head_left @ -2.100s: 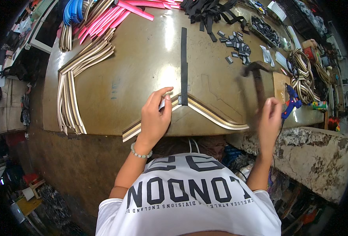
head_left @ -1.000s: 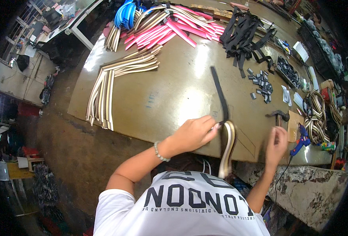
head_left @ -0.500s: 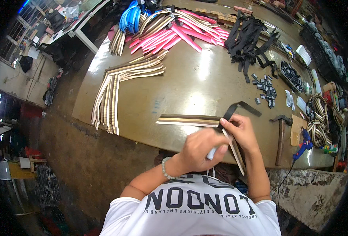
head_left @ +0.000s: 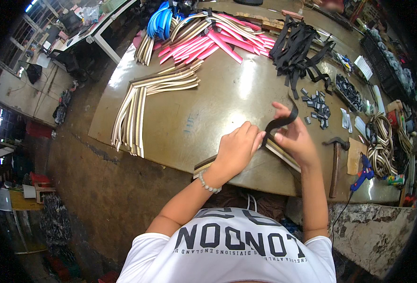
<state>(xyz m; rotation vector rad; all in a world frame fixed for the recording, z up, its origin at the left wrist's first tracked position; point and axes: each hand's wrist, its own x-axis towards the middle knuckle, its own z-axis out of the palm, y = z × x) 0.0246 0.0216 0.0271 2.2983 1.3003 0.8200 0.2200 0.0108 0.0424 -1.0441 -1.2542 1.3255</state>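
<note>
My left hand (head_left: 237,147) is closed, pinching a striped strap (head_left: 283,157) where a black strap (head_left: 278,123) meets it. The striped strap is brown, tan and white; one end emerges beside my left wrist and the other slants toward the table's front edge below my right hand. My right hand (head_left: 299,141) has the black strap running up across its fingers, the upper fingers lifted and the thumb close to the striped strap. My left palm and whatever it may hold inside are hidden.
Striped straps (head_left: 137,113) lie bent on the table (head_left: 170,127) at left. Pink straps (head_left: 194,47), a blue coil (head_left: 160,23) and black straps (head_left: 295,47) are piled behind. To the right are small dark pieces (head_left: 317,104), a hammer (head_left: 335,165) and a blue glue gun (head_left: 365,170).
My left hand has moved up to the join of the straps. The striped strap has tilted and slid nearer me. The black strap now rises over my right fingers, which have lifted.
</note>
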